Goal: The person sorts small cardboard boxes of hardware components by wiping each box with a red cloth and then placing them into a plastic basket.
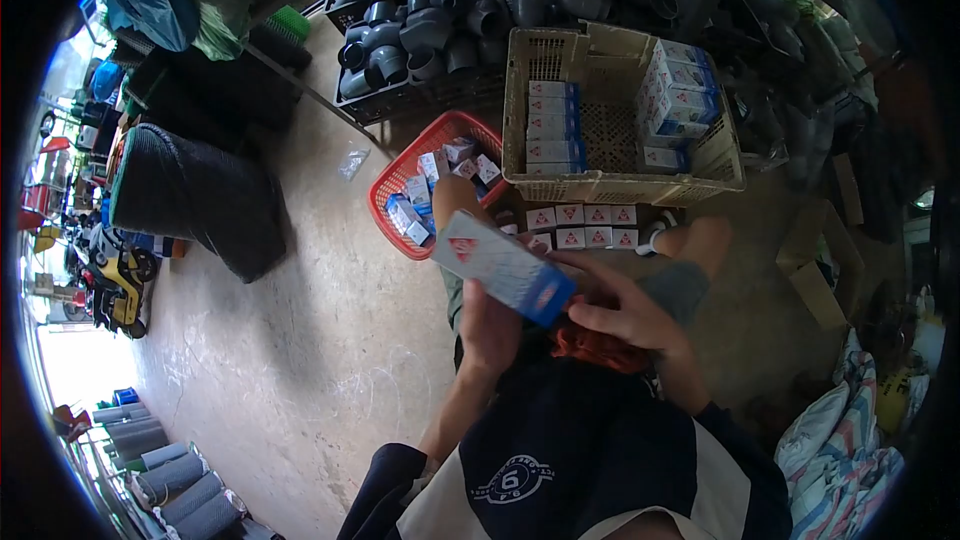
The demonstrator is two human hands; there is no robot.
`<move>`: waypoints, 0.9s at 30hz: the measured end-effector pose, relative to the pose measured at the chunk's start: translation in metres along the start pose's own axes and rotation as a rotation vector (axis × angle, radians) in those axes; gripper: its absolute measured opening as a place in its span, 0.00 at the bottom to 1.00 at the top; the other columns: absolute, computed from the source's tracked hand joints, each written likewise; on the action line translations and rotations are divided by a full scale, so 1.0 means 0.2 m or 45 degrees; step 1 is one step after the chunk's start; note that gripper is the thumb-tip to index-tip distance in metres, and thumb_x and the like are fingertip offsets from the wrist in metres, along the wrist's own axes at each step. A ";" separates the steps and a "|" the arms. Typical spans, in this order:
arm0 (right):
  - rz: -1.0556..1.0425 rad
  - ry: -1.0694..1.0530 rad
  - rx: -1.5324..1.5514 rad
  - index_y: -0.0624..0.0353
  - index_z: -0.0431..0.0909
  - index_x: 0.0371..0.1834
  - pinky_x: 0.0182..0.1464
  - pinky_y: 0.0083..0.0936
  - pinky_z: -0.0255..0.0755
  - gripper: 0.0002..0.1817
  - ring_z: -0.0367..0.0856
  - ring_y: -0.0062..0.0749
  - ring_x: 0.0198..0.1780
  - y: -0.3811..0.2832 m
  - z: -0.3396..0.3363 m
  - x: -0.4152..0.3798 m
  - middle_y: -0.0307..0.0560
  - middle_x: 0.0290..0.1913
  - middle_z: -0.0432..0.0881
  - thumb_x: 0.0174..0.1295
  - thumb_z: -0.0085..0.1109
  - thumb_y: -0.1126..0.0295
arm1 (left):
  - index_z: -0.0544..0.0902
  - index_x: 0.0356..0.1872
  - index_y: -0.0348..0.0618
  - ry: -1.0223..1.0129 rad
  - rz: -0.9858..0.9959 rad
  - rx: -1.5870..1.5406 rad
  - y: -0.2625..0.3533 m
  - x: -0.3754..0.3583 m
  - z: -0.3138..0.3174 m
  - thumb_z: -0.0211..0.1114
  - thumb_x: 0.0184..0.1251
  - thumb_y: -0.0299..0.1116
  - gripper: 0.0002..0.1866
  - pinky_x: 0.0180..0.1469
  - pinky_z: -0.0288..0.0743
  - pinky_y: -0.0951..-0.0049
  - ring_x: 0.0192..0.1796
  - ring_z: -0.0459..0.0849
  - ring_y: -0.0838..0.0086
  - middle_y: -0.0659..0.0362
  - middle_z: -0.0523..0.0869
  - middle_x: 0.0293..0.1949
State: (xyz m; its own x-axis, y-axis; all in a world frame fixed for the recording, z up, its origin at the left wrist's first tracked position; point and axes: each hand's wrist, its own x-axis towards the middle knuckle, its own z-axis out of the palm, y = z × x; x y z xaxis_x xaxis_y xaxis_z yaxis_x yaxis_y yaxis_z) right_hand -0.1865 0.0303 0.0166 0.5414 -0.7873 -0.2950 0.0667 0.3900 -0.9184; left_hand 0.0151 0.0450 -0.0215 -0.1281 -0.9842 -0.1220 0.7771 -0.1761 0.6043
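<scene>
A white and blue cardboard box (505, 265) with a red triangle logo is held tilted in front of my body. My left hand (488, 330) is closed around its lower side, with the thumb against the face. At the blue end of the box is my right hand (625, 315), its fingers bent around a crumpled orange-red cloth (600, 345). Part of the cloth shows between thumb and box; the right fingertips are partly hidden. Beyond my knee, a red plastic basket (385, 185) contains several similar boxes lying loosely.
A cream plastic crate (625, 185) has stacked boxes at both sides. Small boxes stand in rows (583, 227) on the floor before it. Black crates of grey pipe elbows (430, 30) stand behind. An open carton (820, 270) and striped sack (840, 430) are at right.
</scene>
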 end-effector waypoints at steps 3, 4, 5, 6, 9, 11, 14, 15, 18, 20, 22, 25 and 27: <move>-0.085 0.044 -0.050 0.57 0.61 0.78 0.50 0.23 0.74 0.38 0.82 0.29 0.50 0.03 0.01 -0.01 0.50 0.57 0.79 0.69 0.64 0.56 | 0.61 0.74 0.37 -0.001 0.017 0.005 -0.02 0.01 0.00 0.52 0.73 0.65 0.43 0.75 0.63 0.52 0.72 0.72 0.54 0.47 0.72 0.70; -0.141 0.067 -0.089 0.57 0.62 0.78 0.50 0.23 0.75 0.37 0.83 0.31 0.50 0.04 0.02 -0.02 0.51 0.56 0.80 0.70 0.63 0.55 | 0.63 0.74 0.38 0.088 0.020 -0.064 0.04 -0.01 -0.05 0.55 0.73 0.63 0.43 0.71 0.65 0.47 0.69 0.75 0.53 0.45 0.73 0.68; -0.199 0.148 -0.137 0.58 0.66 0.73 0.51 0.23 0.75 0.31 0.83 0.30 0.51 0.00 -0.07 -0.08 0.49 0.55 0.80 0.72 0.60 0.56 | 0.64 0.73 0.38 0.177 0.023 -0.133 0.18 -0.06 -0.17 0.58 0.72 0.62 0.42 0.68 0.67 0.42 0.66 0.77 0.52 0.43 0.74 0.67; -0.259 0.227 -0.182 0.60 0.70 0.67 0.51 0.24 0.76 0.25 0.83 0.29 0.52 -0.10 -0.24 -0.22 0.47 0.55 0.81 0.74 0.57 0.57 | 0.66 0.73 0.38 0.267 0.026 -0.197 0.33 -0.10 -0.29 0.61 0.71 0.60 0.41 0.65 0.69 0.36 0.63 0.80 0.51 0.41 0.75 0.66; -0.422 0.430 -0.030 0.62 0.76 0.54 0.57 0.29 0.75 0.17 0.82 0.34 0.57 -0.32 -0.42 -0.44 0.47 0.50 0.81 0.78 0.49 0.58 | 0.56 0.78 0.44 0.441 0.029 -0.169 0.39 -0.14 -0.25 0.63 0.63 0.68 0.52 0.64 0.70 0.30 0.65 0.79 0.48 0.41 0.77 0.65; -0.524 0.513 0.293 0.61 0.72 0.47 0.58 0.33 0.75 0.17 0.81 0.40 0.58 -0.37 -0.28 -0.39 0.49 0.44 0.79 0.78 0.45 0.56 | 0.56 0.78 0.44 0.442 0.001 -0.135 0.36 -0.14 -0.21 0.58 0.64 0.70 0.51 0.64 0.72 0.36 0.65 0.78 0.49 0.43 0.78 0.64; -0.756 0.698 0.432 0.60 0.72 0.41 0.52 0.29 0.75 0.18 0.82 0.34 0.49 -0.36 -0.23 -0.25 0.44 0.38 0.76 0.78 0.43 0.55 | 0.68 0.72 0.40 0.432 -0.067 -0.172 0.27 -0.09 -0.18 0.46 0.71 0.62 0.40 0.60 0.79 0.45 0.58 0.82 0.53 0.44 0.80 0.60; -0.869 0.812 0.423 0.60 0.73 0.41 0.50 0.26 0.75 0.18 0.81 0.30 0.46 -0.32 -0.23 -0.19 0.42 0.37 0.75 0.78 0.43 0.55 | 0.67 0.72 0.40 0.483 -0.162 -0.173 0.23 -0.08 -0.18 0.46 0.70 0.67 0.43 0.60 0.79 0.46 0.58 0.82 0.53 0.45 0.80 0.60; -0.958 0.835 -0.121 0.59 0.77 0.38 0.48 0.26 0.72 0.15 0.77 0.26 0.41 -0.29 -0.08 0.03 0.41 0.40 0.78 0.77 0.49 0.61 | 0.67 0.73 0.41 0.421 -0.229 -0.251 0.11 -0.05 -0.07 0.44 0.75 0.66 0.41 0.62 0.78 0.48 0.60 0.82 0.53 0.45 0.78 0.64; -1.060 0.614 -0.310 0.57 0.79 0.36 0.47 0.30 0.69 0.06 0.77 0.32 0.41 -0.25 0.13 0.22 0.44 0.38 0.79 0.64 0.66 0.70 | 0.66 0.74 0.42 0.345 -0.234 -0.198 0.07 0.00 0.05 0.42 0.79 0.63 0.37 0.64 0.77 0.50 0.61 0.81 0.53 0.45 0.77 0.64; -1.036 0.384 -0.963 0.56 0.79 0.34 0.44 0.36 0.68 0.15 0.75 0.40 0.38 -0.24 0.27 0.29 0.44 0.36 0.76 0.55 0.73 0.60 | 0.63 0.76 0.44 0.210 -0.124 -0.290 0.02 0.04 -0.04 0.41 0.81 0.59 0.35 0.69 0.72 0.51 0.65 0.78 0.55 0.47 0.76 0.67; -1.236 0.304 -1.274 0.53 0.80 0.36 0.46 0.36 0.70 0.13 0.76 0.41 0.42 -0.10 0.36 0.30 0.41 0.41 0.78 0.53 0.73 0.61 | 0.61 0.78 0.47 -0.027 -0.004 -0.313 0.05 0.08 -0.07 0.41 0.83 0.56 0.33 0.74 0.67 0.53 0.70 0.74 0.58 0.50 0.74 0.69; -1.346 0.162 -1.284 0.53 0.79 0.36 0.45 0.37 0.69 0.14 0.76 0.40 0.44 -0.03 0.29 0.37 0.42 0.39 0.76 0.56 0.71 0.58 | 0.63 0.77 0.46 0.024 -0.101 -0.263 0.11 0.06 -0.02 0.43 0.83 0.56 0.32 0.72 0.70 0.55 0.68 0.76 0.61 0.51 0.76 0.67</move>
State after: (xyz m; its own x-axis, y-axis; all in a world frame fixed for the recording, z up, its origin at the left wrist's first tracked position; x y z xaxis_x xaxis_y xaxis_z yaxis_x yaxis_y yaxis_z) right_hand -0.0987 -0.0030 0.0161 0.5342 -0.5452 0.6460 -0.2536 -0.8324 -0.4928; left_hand 0.0339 0.0304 -0.0130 -0.1839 -0.9665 -0.1788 0.8749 -0.2439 0.4184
